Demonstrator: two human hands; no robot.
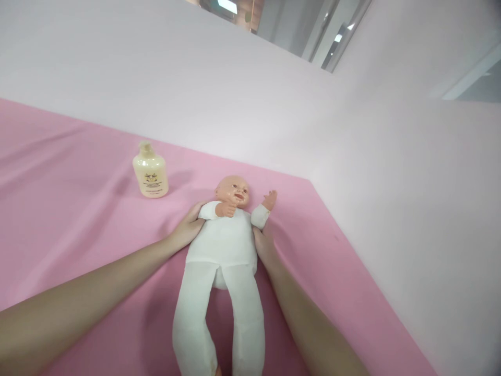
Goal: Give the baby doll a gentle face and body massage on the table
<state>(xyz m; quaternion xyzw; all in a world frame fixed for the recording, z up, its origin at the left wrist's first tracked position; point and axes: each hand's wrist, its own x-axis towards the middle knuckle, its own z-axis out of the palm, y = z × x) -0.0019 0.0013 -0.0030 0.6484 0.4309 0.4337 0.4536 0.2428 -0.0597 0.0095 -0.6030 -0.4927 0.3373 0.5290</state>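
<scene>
A baby doll [223, 243] with a white cloth body lies face up, its head away from me and its legs toward me. My left hand [193, 222] grips the doll's side at the armpit, thumb in front and fingers partly hidden behind the arm. On the other side, my right hand [263, 243] holds the torso under the doll's raised arm, most of its fingers out of sight behind the body. Both hands are closed round the doll.
A cream pump bottle [152, 175] with a dark printed label stands left of the doll's head. Pink cloth [97, 209] covers the surface, with folds at the left. White wall [176, 78] rises behind and to the right, with a window [289, 26] at the top.
</scene>
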